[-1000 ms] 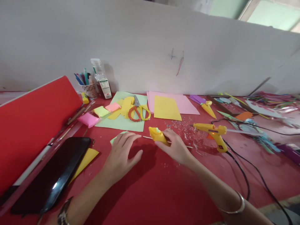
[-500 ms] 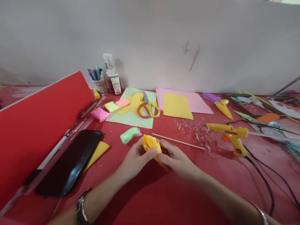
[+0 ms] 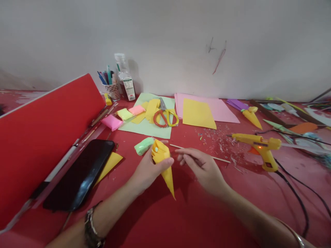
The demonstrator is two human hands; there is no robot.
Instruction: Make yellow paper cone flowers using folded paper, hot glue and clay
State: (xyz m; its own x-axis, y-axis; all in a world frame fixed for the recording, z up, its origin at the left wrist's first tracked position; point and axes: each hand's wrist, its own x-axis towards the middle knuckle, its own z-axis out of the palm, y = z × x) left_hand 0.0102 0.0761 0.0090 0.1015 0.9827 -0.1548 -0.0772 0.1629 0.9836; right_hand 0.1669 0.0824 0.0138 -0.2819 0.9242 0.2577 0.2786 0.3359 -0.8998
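My left hand (image 3: 148, 170) grips a yellow paper cone (image 3: 167, 168), thumb across its front and fingers behind it. The cone's pleated mouth faces up, with a small pale dot inside, and its point slants down to the right. Off to the cone's right, my right hand (image 3: 203, 168) is held in the air, index finger stretched out and the others loosely bent, with nothing seen in it. Behind that hand a thin wooden stick (image 3: 221, 159) lies on the red table (image 3: 155, 224). A mint-green clay packet (image 3: 143, 146) sits just beyond my left hand.
Scissors (image 3: 165, 117) and clay packets lie on a green sheet (image 3: 157, 132). A yellow sheet (image 3: 199, 113) rests on pink paper (image 3: 227, 112). On the right is a glue gun (image 3: 258, 146), its light on, with a trailing cord. A phone (image 3: 80, 175) lies left beside a red board (image 3: 51, 134).
My right hand has let go of the yellow paper cone and moved right. My left hand alone keeps hold of it, and more of the cone's lower point now shows.
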